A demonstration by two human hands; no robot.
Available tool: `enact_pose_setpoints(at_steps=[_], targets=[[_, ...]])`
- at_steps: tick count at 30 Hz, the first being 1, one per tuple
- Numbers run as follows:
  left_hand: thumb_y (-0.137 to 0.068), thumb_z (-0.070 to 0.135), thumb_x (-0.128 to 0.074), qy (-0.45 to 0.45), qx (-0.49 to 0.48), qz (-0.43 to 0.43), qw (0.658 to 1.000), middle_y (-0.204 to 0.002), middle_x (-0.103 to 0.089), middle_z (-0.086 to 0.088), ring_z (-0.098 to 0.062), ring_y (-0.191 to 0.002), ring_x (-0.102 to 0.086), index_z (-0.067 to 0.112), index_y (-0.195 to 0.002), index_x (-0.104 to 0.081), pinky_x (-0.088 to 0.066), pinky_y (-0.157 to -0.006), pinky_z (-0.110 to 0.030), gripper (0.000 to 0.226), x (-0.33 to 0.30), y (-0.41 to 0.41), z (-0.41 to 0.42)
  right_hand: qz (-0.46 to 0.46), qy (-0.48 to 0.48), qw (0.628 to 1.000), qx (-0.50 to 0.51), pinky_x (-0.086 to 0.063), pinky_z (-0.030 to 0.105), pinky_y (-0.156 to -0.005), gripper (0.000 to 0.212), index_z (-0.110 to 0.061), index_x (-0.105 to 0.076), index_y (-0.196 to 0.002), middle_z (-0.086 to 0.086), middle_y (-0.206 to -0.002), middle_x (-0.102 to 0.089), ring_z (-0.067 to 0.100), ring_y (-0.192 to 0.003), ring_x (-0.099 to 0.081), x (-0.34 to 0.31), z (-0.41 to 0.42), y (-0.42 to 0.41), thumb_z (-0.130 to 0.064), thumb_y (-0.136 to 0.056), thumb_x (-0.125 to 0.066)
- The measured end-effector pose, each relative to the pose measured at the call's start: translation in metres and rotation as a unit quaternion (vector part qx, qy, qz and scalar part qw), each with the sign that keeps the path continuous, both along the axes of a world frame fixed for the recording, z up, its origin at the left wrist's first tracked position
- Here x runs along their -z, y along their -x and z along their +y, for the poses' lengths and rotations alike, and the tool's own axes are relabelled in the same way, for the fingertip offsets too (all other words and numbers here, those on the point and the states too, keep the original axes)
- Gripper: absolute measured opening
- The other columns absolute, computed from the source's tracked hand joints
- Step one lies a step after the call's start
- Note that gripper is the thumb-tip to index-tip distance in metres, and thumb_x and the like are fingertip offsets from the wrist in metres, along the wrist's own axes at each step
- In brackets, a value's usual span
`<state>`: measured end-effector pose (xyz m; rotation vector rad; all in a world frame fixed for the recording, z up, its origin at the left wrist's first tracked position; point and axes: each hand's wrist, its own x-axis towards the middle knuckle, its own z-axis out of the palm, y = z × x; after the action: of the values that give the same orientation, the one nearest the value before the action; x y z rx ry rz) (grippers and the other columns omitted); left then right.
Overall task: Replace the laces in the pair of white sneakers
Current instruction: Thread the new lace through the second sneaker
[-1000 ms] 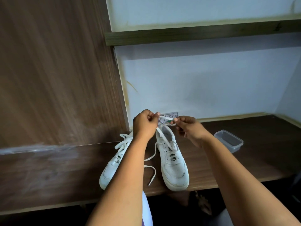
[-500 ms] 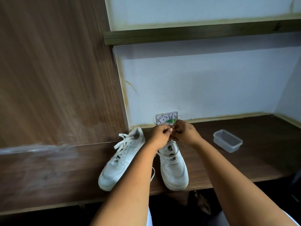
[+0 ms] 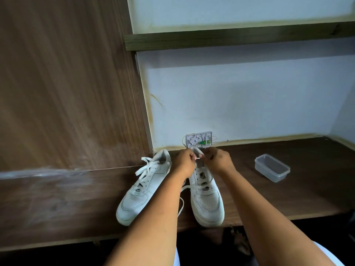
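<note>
Two white sneakers stand side by side on the dark wooden desk, toes toward me. The left sneaker is laced, its lace ends loose near the collar. Over the collar of the right sneaker my left hand and my right hand sit close together, each pinching a piece of its white lace. A loose stretch of lace trails between the shoes toward the desk's front edge. My fingers hide the top eyelets.
A clear plastic container sits on the desk to the right. A small white wall box with coiled wire is fixed behind the shoes. A wooden panel rises on the left and a shelf runs overhead.
Both hands came down from above the right sneaker and drew together at its collar. The lace that was stretched taut between them is now slack and bunched at the fingers.
</note>
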<state>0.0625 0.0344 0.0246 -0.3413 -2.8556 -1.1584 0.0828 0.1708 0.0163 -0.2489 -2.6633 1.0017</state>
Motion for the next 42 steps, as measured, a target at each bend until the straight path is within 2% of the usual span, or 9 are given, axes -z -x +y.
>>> enact_pose_setpoints(at_steps=[3, 10, 14, 17, 23, 27, 32, 38, 42], targets=[[-0.094, 0.012, -0.047, 0.066, 0.002, 0.014, 0.998, -0.11, -0.061, -0.004, -0.027, -0.096, -0.061, 0.02, -0.091, -0.06, -0.046, -0.074, -0.028, 0.016, 0.004, 0.002, 0.007, -0.02, 0.014, 0.999, 0.035, -0.042, 0.019, -0.062, 0.02, -0.015, -0.07, -0.091, 0.004, -0.087, -0.071, 0.016, -0.076, -0.059, 0.002, -0.002, 0.004, -0.031, -0.081, -0.067], [-0.093, 0.015, -0.052, 0.075, 0.03, -0.014, 0.997, -0.108, -0.068, -0.003, -0.023, -0.097, -0.063, 0.02, -0.086, -0.065, -0.05, -0.08, -0.028, 0.015, 0.013, 0.013, 0.009, -0.045, 0.159, 0.983, 0.077, -0.056, 0.027, -0.069, 0.015, -0.017, -0.064, -0.089, 0.004, -0.088, -0.068, 0.018, -0.08, -0.066, 0.001, 0.008, 0.011, -0.011, -0.075, -0.067], [-0.091, 0.018, -0.05, 0.106, 0.032, 0.0, 0.994, -0.123, -0.062, -0.003, -0.023, -0.097, -0.062, 0.024, -0.08, -0.061, -0.047, -0.074, -0.026, 0.017, 0.017, 0.013, 0.016, -0.048, 0.224, 0.97, 0.077, -0.044, 0.014, -0.038, 0.021, -0.009, -0.06, -0.099, 0.01, -0.089, -0.065, 0.012, -0.059, -0.061, 0.001, 0.009, 0.01, -0.003, -0.079, -0.066], [-0.091, 0.018, -0.049, 0.103, 0.006, 0.023, 0.994, -0.121, -0.062, -0.001, -0.022, -0.092, -0.061, 0.024, -0.077, -0.057, -0.043, -0.069, -0.025, 0.017, 0.021, 0.012, 0.02, -0.037, 0.25, 0.965, 0.074, -0.038, 0.011, -0.034, 0.022, -0.007, -0.059, -0.1, 0.01, -0.087, -0.062, 0.01, -0.055, -0.057, 0.002, 0.009, 0.011, 0.0, -0.08, -0.065], [-0.09, 0.014, -0.051, 0.103, -0.003, 0.046, 0.994, -0.119, -0.059, -0.004, -0.025, -0.099, -0.06, 0.022, -0.079, -0.061, -0.04, -0.069, -0.025, 0.016, 0.025, 0.014, 0.023, -0.039, 0.233, 0.97, 0.064, -0.045, 0.013, -0.04, 0.016, -0.012, -0.062, -0.099, 0.01, -0.093, -0.066, 0.011, -0.064, -0.063, 0.012, 0.013, 0.012, -0.007, -0.084, -0.064], [-0.091, 0.014, -0.053, 0.118, 0.032, 0.08, 0.989, -0.119, -0.056, -0.005, -0.025, -0.106, -0.057, 0.017, -0.091, -0.069, -0.044, -0.077, -0.027, 0.016, 0.028, 0.019, 0.021, -0.061, 0.321, 0.945, 0.02, -0.058, 0.027, -0.06, 0.016, -0.008, -0.066, -0.08, 0.018, -0.087, -0.067, 0.019, -0.066, -0.066, 0.018, 0.021, 0.014, 0.002, -0.09, -0.059], [-0.091, 0.013, -0.053, 0.155, 0.083, 0.145, 0.974, -0.116, -0.055, -0.005, -0.023, -0.114, -0.048, 0.016, -0.097, -0.07, -0.045, -0.086, -0.03, 0.018, 0.029, 0.02, 0.02, -0.074, 0.341, 0.936, -0.05, -0.054, 0.014, -0.056, 0.01, 0.005, -0.067, -0.088, 0.012, -0.071, -0.065, 0.004, -0.051, -0.063, 0.021, 0.021, 0.007, 0.012, -0.086, -0.06], [-0.093, 0.021, -0.059, 0.041, 0.079, 0.028, 0.996, -0.099, -0.066, 0.0, -0.019, -0.091, -0.062, 0.017, -0.092, -0.071, -0.044, -0.074, -0.025, 0.013, 0.03, 0.024, 0.014, -0.087, 0.301, 0.95, 0.0, -0.048, 0.018, -0.054, 0.019, -0.015, -0.067, -0.064, -0.005, -0.051, -0.063, 0.005, -0.049, -0.055, 0.034, 0.024, 0.01, -0.011, -0.08, -0.077], [-0.101, 0.041, -0.041, 0.004, 0.087, -0.063, 0.994, -0.105, -0.066, -0.005, -0.022, -0.098, -0.06, 0.014, -0.106, -0.069, -0.046, -0.087, -0.03, 0.039, 0.025, 0.029, 0.001, -0.108, 0.341, 0.932, 0.058, -0.055, 0.042, -0.084, 0.014, -0.006, -0.072, -0.086, 0.014, -0.076, -0.067, 0.025, -0.074, -0.061, 0.037, 0.037, 0.023, -0.015, -0.091, -0.062]])
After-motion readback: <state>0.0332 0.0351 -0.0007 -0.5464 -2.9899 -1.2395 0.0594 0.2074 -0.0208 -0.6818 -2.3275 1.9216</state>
